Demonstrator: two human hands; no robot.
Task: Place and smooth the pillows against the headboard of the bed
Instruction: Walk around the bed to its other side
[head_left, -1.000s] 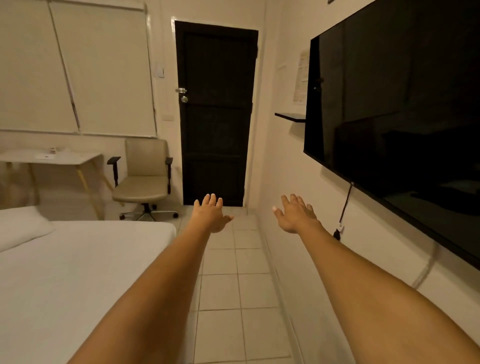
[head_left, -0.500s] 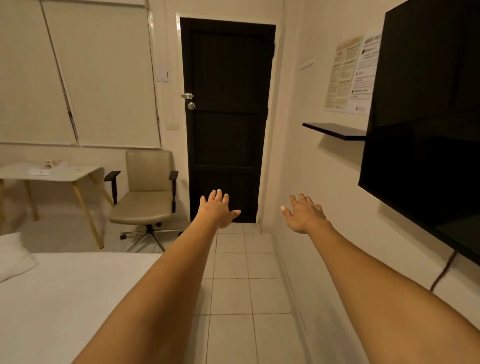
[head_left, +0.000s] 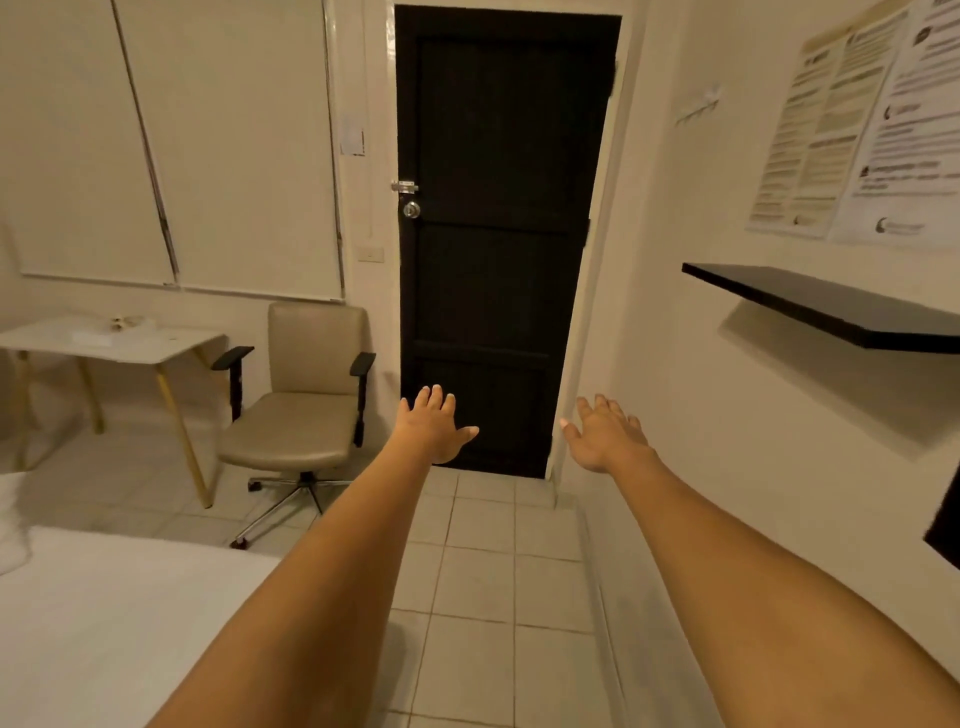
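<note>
Both my arms reach straight out over the tiled aisle beside the bed. My left hand is open, palm down, fingers spread, holding nothing. My right hand is likewise open and empty, about a hand's width to its right. The bed with a white sheet fills the lower left. A sliver of a white pillow shows at the far left edge, well away from both hands. The headboard is out of view.
A dark closed door stands ahead. A beige office chair and a white desk sit left of it. A black wall shelf and posted notices are on the right wall, with a TV corner below.
The view has swung left and moved toward the door; the TV has slid almost out of frame and less of the pillow shows. Both hands stay outstretched and open.
</note>
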